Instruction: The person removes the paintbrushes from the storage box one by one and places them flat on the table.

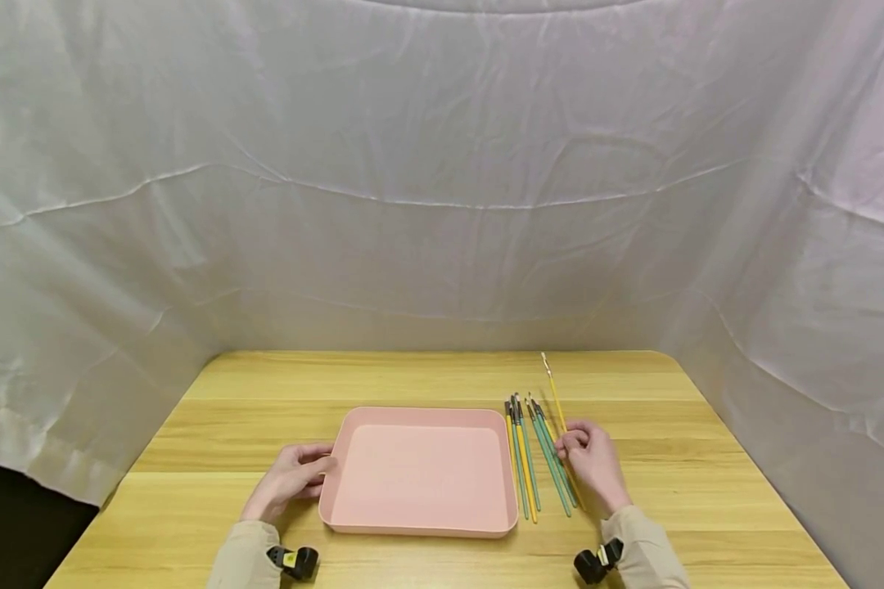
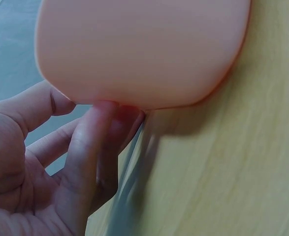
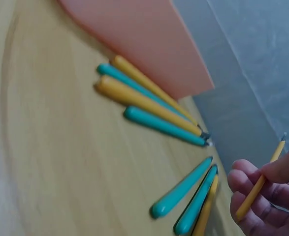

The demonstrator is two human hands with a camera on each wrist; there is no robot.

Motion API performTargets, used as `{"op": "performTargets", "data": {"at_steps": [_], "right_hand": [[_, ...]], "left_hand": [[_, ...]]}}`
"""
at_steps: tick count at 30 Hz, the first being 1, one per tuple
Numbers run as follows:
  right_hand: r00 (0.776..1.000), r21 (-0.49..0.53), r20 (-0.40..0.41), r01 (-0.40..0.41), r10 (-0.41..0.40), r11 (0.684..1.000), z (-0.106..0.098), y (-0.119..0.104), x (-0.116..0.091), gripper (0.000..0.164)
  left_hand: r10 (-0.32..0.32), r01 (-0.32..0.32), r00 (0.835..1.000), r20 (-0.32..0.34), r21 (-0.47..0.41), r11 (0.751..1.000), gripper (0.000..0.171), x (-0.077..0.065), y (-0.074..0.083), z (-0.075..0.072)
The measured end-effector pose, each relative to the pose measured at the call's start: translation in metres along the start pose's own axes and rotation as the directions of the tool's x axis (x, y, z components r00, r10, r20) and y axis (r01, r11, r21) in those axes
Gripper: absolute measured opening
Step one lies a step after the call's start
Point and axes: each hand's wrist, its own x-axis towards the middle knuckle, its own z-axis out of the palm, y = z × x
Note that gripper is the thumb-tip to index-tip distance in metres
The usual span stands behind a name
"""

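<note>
A pink rectangular tray (image 1: 420, 530) lies on the wooden table. My left hand (image 1: 289, 478) grips its left side; in the left wrist view the thumb (image 2: 82, 152) and a finger meet at the tray's edge (image 2: 144, 59). To the right of the tray, my right hand (image 1: 593, 462) pinches a thin yellow paintbrush (image 1: 557, 401) between thumb and fingers, bristles pointing away from me. That same yellow brush (image 3: 260, 189) shows tilted in the right wrist view. Several green paintbrushes (image 3: 181, 187) and yellow paintbrushes (image 3: 139, 102) lie between the tray and this hand.
The wooden table (image 1: 280, 393) has rounded far corners. Behind it and along both sides hangs a pale grey curtain (image 1: 442, 262). A small black wrist camera (image 1: 298, 563) sits by the left sleeve, another black camera (image 1: 597, 563) by the right.
</note>
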Motion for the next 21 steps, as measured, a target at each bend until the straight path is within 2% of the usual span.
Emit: {"op": "performTargets", "data": {"at_steps": [4,6,8,12,21], "right_hand": [[0.998,-0.220,-0.033,0.046,-0.055,0.974,-0.006,0.006,0.000,0.025],[0.995,-0.323,-0.049,0.061,-0.081,0.944,-0.008,0.009,0.000,0.024],[0.994,-0.378,-0.043,0.076,-0.099,0.923,-0.009,0.012,-0.001,0.023],[0.994,-0.452,-0.021,0.088,-0.110,0.888,-0.011,0.014,-0.001,0.022],[0.995,-0.500,0.027,0.098,-0.097,0.860,-0.012,0.017,-0.003,0.016]], "left_hand": [[-0.003,0.003,1.000,0.004,-0.003,1.000,0.056,0.000,0.000,0.000],[-0.003,0.003,1.000,0.006,-0.002,1.000,0.055,0.000,0.000,0.000],[-0.001,0.001,1.000,0.003,-0.001,1.000,0.055,0.000,0.000,0.000],[-0.001,0.001,1.000,-0.007,0.001,1.000,0.055,0.001,0.000,0.000],[-0.001,0.001,1.000,-0.004,0.008,1.000,0.054,0.001,0.000,0.000]]}}
